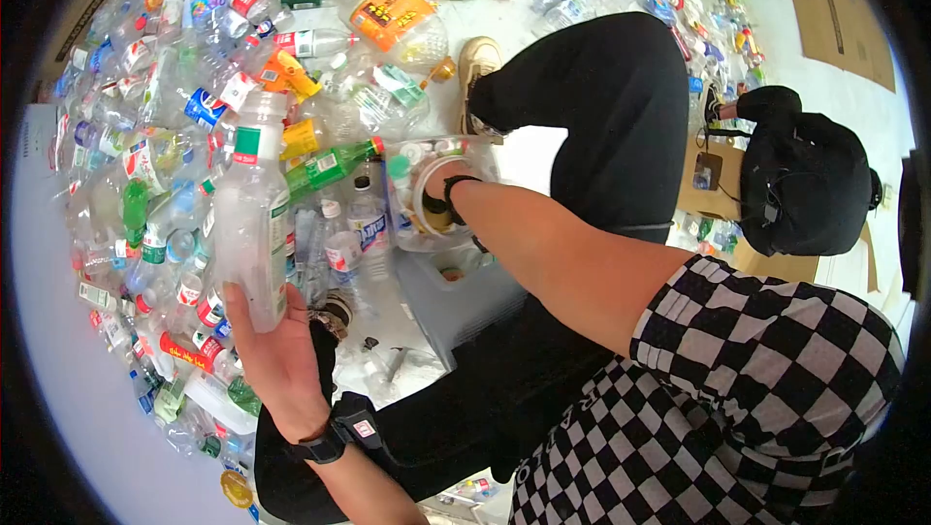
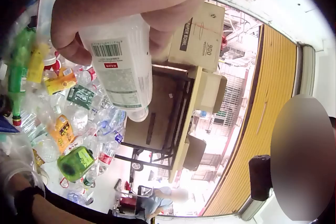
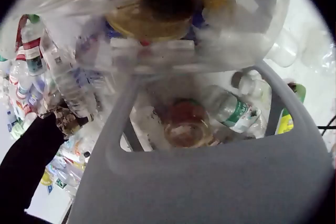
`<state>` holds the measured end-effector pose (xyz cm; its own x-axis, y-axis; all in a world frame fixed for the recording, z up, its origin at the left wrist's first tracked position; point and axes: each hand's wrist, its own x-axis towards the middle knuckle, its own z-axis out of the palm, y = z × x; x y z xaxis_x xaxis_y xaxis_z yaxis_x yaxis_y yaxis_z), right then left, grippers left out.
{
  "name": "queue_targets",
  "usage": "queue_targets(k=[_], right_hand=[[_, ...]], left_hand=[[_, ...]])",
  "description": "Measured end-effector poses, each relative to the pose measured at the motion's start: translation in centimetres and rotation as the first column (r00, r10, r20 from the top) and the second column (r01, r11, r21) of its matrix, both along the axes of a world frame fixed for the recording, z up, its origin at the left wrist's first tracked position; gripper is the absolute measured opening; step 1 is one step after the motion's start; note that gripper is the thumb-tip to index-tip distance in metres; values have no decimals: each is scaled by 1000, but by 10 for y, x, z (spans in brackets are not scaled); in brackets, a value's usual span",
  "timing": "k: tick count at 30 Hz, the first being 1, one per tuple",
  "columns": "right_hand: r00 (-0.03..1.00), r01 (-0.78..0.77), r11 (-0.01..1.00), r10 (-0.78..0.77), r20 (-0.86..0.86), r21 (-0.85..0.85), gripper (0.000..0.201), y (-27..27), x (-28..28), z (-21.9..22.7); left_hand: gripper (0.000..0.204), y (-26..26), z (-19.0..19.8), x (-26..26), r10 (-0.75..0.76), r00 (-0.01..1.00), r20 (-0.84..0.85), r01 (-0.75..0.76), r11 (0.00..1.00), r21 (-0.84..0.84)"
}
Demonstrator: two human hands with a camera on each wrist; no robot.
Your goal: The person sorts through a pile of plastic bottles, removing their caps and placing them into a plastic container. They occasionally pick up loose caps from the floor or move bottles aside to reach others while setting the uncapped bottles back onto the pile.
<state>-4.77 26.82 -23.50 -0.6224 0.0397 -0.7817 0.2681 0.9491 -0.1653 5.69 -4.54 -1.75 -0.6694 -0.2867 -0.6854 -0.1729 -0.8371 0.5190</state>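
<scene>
In the head view, my left hand [image 1: 276, 360] holds a large frosted plastic bottle [image 1: 250, 224] with a white and green label, its neck pointing up the picture. The left wrist view shows my fingers curled round this bottle [image 2: 123, 71], whose barcode faces the camera. My right hand [image 1: 441, 190] reaches through the white-rimmed mouth of a clear plastic tub [image 1: 400, 220] with bottle caps inside; the fingers are hidden in it. From the right wrist, the tub's blurred wall [image 3: 231, 50] fills the top.
A heap of empty plastic bottles [image 1: 145, 176] spreads across the left. A grey plastic piece with openings [image 1: 456, 307] lies below the tub. Small water bottles [image 1: 369, 220] stand beside the tub. Another person with a black backpack [image 1: 805, 186] is at the right, near cardboard [image 1: 713, 186].
</scene>
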Motion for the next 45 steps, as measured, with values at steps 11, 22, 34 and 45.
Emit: queue_targets(k=[11,22,34,45], right_hand=[[996,-81,991,83,17,-105,29,-3,17,-66],[965,237,715,-96,244,-658,36,13,34,11],[959,25,938,75,272,-345,32,-18,27,136],[762,-645,763,646,-41,48,38,-28,39,-42]], left_hand=[[49,-7,6,-7,-23,1000,15,24,999,-45],[49,4,25,-7,-118,990,-77,108,987,-119],[46,14,17,-9,-247,963,-109,232,963,-135],[46,3,7,-6,-203,979,26,205,967,-150]])
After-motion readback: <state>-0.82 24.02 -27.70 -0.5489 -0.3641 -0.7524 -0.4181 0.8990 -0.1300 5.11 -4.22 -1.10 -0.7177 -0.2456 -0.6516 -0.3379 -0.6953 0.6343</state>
